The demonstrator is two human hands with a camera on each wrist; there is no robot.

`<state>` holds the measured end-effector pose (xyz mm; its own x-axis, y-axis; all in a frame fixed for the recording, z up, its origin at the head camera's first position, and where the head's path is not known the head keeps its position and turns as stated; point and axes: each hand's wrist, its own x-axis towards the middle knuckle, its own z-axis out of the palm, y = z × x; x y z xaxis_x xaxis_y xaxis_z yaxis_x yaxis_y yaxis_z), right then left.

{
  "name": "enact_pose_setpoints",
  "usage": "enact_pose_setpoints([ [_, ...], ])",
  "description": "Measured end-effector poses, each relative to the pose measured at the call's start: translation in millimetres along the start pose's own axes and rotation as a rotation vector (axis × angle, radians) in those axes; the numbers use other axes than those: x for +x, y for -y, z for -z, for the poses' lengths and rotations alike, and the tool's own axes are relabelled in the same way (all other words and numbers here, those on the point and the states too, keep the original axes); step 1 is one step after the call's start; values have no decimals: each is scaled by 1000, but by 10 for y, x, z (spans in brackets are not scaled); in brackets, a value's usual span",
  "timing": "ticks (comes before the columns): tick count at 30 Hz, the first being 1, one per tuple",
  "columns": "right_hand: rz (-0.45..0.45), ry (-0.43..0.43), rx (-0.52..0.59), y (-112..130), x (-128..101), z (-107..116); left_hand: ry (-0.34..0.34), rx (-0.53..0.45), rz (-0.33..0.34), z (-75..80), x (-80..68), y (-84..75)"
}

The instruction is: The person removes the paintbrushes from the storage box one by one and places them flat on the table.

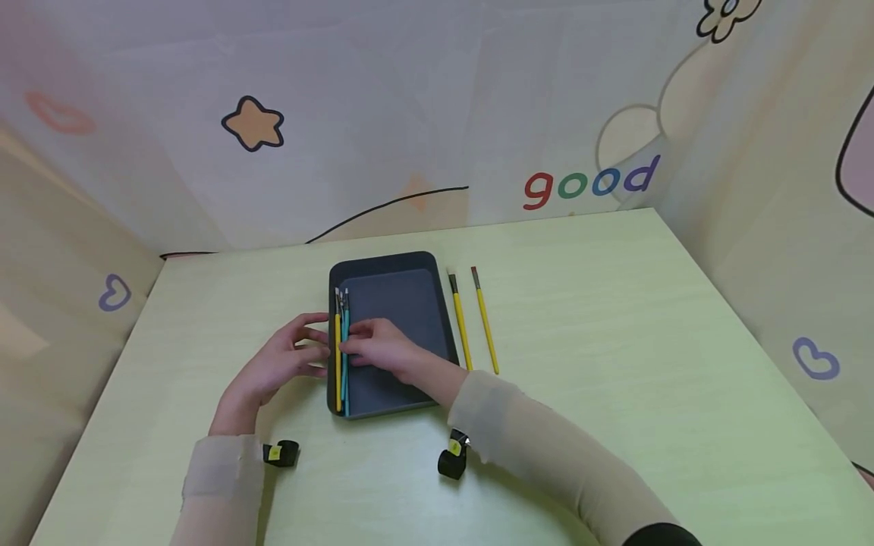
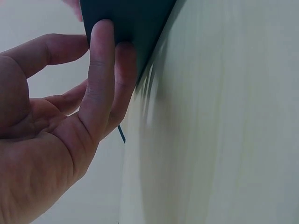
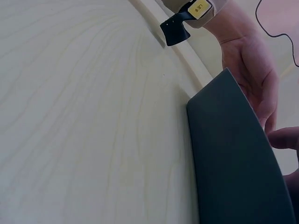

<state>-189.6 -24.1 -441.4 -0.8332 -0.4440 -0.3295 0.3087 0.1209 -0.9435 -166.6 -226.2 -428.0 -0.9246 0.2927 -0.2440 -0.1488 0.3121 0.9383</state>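
A dark grey tray (image 1: 399, 303) lies on the table. Along its left wall lie a yellow-handled paintbrush (image 1: 337, 364) and teal-handled paintbrushes (image 1: 346, 383), side by side with bristles toward the far end. My right hand (image 1: 382, 347) reaches into the tray from the right and pinches a teal paintbrush between thumb and fingers, near mid-handle. My left hand (image 1: 290, 353) is at the tray's outer left side. In the left wrist view, the loosely extended fingers (image 2: 102, 65) of that hand touch the tray's outer wall (image 2: 140, 23). The right wrist view hides the brushes behind the tray wall (image 3: 233, 154).
Right of the tray, two more yellow-handled paintbrushes lie on the table, one with a dark ferrule (image 1: 460, 315) and one with reddish bristles (image 1: 485, 318). Black wrist camera mounts (image 1: 281, 453) hang by both sleeves. A printed cloth (image 1: 382, 114) rises behind the table (image 1: 614, 341).
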Motion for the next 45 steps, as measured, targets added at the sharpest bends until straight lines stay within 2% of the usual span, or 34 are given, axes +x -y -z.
enact_pose_setpoints([
  [4,33,-18,-67,-45,20,-35,3,0,4,3,3,5],
  [13,79,-87,-108,-31,-1,-113,5,-17,-10,5,15,25],
  [27,32,-127,-113,-12,63,-162,1,-15,-7,12,8,2],
  [45,9,-171,-112,51,-10,-81,6,-12,9,9,16,9],
])
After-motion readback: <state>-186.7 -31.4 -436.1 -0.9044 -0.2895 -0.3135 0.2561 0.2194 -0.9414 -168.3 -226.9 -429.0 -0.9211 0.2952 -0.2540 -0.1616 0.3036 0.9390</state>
